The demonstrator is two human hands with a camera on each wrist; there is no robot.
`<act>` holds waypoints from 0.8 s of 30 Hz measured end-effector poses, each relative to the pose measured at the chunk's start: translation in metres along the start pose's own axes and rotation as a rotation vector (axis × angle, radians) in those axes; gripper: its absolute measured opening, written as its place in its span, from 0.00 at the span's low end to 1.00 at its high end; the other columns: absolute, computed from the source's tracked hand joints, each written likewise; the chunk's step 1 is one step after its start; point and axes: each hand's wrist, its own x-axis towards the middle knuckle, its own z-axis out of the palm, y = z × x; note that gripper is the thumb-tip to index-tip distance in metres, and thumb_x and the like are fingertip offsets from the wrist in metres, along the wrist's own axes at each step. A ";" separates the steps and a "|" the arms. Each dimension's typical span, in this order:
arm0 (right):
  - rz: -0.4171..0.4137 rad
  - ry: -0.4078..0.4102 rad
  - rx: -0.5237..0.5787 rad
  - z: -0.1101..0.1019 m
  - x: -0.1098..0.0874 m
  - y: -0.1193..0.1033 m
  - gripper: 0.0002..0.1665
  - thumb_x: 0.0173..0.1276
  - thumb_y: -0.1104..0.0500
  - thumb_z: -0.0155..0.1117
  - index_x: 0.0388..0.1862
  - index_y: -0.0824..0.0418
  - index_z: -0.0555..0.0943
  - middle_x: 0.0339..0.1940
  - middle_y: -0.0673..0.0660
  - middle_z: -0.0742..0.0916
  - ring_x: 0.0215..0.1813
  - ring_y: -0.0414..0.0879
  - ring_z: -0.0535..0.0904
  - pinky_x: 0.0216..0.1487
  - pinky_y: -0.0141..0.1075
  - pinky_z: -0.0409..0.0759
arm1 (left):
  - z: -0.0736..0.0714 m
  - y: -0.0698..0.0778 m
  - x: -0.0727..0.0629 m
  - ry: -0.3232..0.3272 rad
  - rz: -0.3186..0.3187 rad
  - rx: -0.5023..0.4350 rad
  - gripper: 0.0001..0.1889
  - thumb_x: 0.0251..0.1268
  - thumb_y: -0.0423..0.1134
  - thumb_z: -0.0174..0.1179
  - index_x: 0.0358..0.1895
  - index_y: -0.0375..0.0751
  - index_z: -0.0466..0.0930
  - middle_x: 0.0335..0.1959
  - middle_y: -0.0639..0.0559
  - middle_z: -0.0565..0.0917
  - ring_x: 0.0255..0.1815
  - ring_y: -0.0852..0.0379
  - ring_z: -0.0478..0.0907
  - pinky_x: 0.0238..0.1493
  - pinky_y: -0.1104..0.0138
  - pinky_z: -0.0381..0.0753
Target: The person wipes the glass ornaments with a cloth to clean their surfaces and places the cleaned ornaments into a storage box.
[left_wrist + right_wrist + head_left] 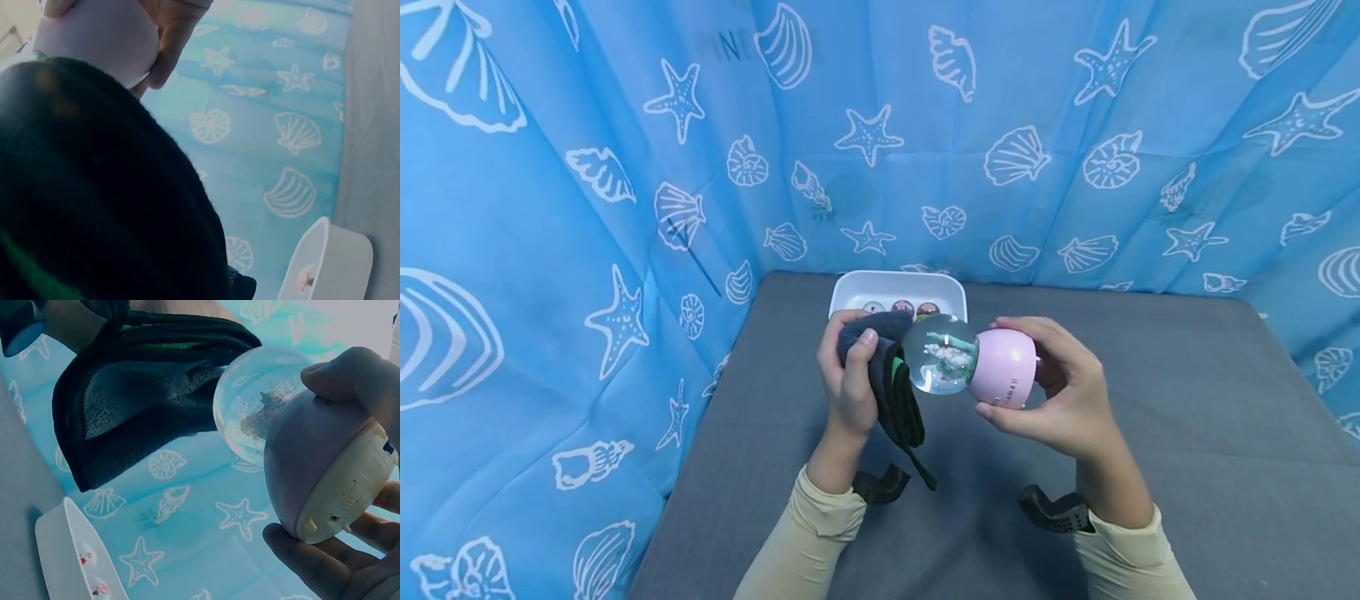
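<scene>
My right hand grips a snow globe by its pink base, which is tipped on its side. The clear glass ball points left, with whitish and green figures inside. In the right wrist view the pale underside of the base shows small feet and a switch-like part. A folded dark cloth with a green strip is held in my left hand, thumb on top. The cloth lies against or very close to the glass ball; in the left wrist view it hides most of the left hand's work.
Behind the hands a white tray stands on the grey table, with several small round ornaments in it. A blue curtain printed with seashells and starfish hangs at the back and sides. Black bands with camera mounts sit on both wrists.
</scene>
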 end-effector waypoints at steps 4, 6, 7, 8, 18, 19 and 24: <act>0.029 -0.013 -0.048 0.005 0.001 -0.001 0.55 0.29 0.77 0.87 0.65 0.76 0.79 0.60 0.67 0.84 0.56 0.47 0.84 0.49 0.30 0.88 | -0.001 -0.001 0.001 -0.001 0.007 -0.013 0.21 0.68 0.42 0.51 0.47 0.21 0.73 0.38 0.48 0.79 0.36 0.56 0.77 0.38 0.67 0.79; 0.039 -0.018 -0.053 0.007 0.002 -0.002 0.54 0.29 0.76 0.87 0.65 0.75 0.79 0.60 0.68 0.84 0.56 0.47 0.84 0.48 0.30 0.88 | -0.001 -0.002 0.000 0.001 0.005 -0.016 0.21 0.68 0.42 0.51 0.47 0.21 0.73 0.38 0.49 0.79 0.36 0.56 0.76 0.38 0.67 0.78; 0.041 -0.021 -0.054 0.008 0.002 -0.001 0.54 0.29 0.76 0.87 0.65 0.74 0.80 0.60 0.68 0.84 0.56 0.47 0.84 0.47 0.30 0.88 | -0.001 -0.002 0.000 0.002 0.004 -0.018 0.21 0.68 0.42 0.51 0.47 0.21 0.73 0.38 0.50 0.79 0.35 0.56 0.76 0.38 0.67 0.78; 0.042 -0.024 -0.053 0.009 0.003 -0.001 0.54 0.30 0.76 0.87 0.65 0.74 0.80 0.60 0.68 0.84 0.56 0.47 0.84 0.47 0.30 0.88 | 0.000 -0.002 0.000 0.004 0.003 -0.019 0.21 0.68 0.42 0.51 0.47 0.21 0.74 0.37 0.50 0.79 0.35 0.57 0.75 0.38 0.67 0.78; 0.039 -0.081 -0.114 0.018 0.011 0.002 0.55 0.29 0.70 0.90 0.66 0.67 0.82 0.60 0.64 0.85 0.57 0.45 0.83 0.42 0.29 0.88 | -0.002 -0.001 0.001 0.005 0.001 0.009 0.22 0.68 0.44 0.52 0.49 0.24 0.76 0.39 0.42 0.81 0.36 0.55 0.77 0.40 0.65 0.81; 0.038 -0.087 -0.125 0.019 0.012 0.002 0.55 0.29 0.69 0.91 0.66 0.66 0.82 0.61 0.63 0.85 0.58 0.45 0.83 0.43 0.29 0.88 | -0.002 -0.001 0.001 0.004 -0.005 0.013 0.22 0.69 0.44 0.51 0.50 0.24 0.76 0.40 0.42 0.81 0.36 0.55 0.77 0.40 0.65 0.81; 0.003 -0.110 -0.163 0.024 0.016 0.004 0.53 0.33 0.67 0.91 0.66 0.66 0.82 0.62 0.63 0.85 0.60 0.44 0.83 0.49 0.28 0.87 | -0.001 0.000 0.001 -0.010 -0.041 0.024 0.23 0.71 0.45 0.49 0.56 0.27 0.75 0.45 0.37 0.81 0.40 0.53 0.79 0.42 0.64 0.83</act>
